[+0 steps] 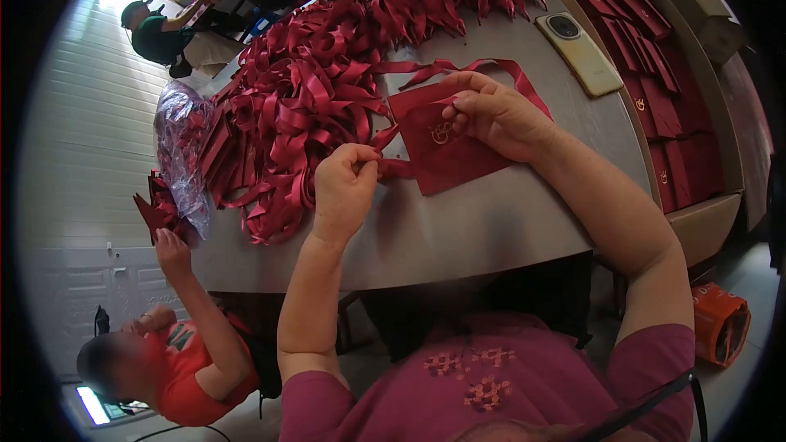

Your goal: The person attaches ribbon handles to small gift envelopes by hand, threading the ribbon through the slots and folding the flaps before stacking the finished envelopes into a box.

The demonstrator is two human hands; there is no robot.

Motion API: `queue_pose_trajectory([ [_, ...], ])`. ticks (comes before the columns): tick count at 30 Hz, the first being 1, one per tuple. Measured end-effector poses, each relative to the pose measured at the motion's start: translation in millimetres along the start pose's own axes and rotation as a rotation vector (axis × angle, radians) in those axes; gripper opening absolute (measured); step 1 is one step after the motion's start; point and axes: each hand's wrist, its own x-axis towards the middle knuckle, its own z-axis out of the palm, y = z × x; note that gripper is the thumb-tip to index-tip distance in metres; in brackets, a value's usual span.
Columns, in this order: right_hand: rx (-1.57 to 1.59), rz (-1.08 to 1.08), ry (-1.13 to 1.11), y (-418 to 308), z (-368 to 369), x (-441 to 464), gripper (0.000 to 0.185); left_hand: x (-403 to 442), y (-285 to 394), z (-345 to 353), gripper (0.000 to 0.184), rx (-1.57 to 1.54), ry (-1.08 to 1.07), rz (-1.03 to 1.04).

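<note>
A dark red pouch with a gold emblem (426, 151) lies on the grey table (467, 233), with red ribbons attached. Over its upper right part is my right hand (495, 115), its thumb and fingers pinched on a red ribbon. Just left of the pouch, my left hand (348, 184) is closed, thumb against fingers, on a ribbon at the pouch's left side. A big heap of red ribbons (303, 98) lies left of and beyond the pouch.
A phone (580, 53) lies at the table's right. Beyond it stands a cardboard box (704, 217) of red pouches. Clear plastic wrap (182, 147) is at the left edge. One person (196, 368) sits at lower left, another (160, 41) at upper left. An orange bag (716, 319) is at right.
</note>
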Motion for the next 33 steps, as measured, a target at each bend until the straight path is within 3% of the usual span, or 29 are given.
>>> queue_pose_trajectory([
  [7,0.046,0.040,0.121,-5.0,8.2,-2.5,0.026,2.0,-19.5,-2.4,0.008,0.201,-0.068,0.041],
  [15,-0.027,0.087,-0.062,-2.5,5.4,1.0,0.043,1.4,-32.6,-18.1,0.010,0.223,-0.086,0.020],
  [19,-0.012,0.102,-0.012,-2.0,11.2,2.0,0.042,-4.0,-37.5,-26.1,0.010,0.221,-0.086,-0.007],
  [26,-0.021,0.125,-0.007,-2.7,8.9,4.4,0.057,-10.4,-24.4,-27.7,0.006,0.173,0.004,-0.005],
  [28,-0.006,0.120,-0.007,-6.2,12.6,2.3,0.058,-10.5,-19.3,-31.5,0.005,0.190,0.017,-0.108],
  [30,-0.001,0.123,0.108,-9.6,17.6,-1.7,0.059,-12.8,-25.7,-39.7,0.005,0.161,0.053,-0.123],
  [33,0.002,0.127,0.041,-7.5,9.5,1.2,0.060,-19.9,-36.3,-41.8,0.005,0.189,0.082,-0.140],
])
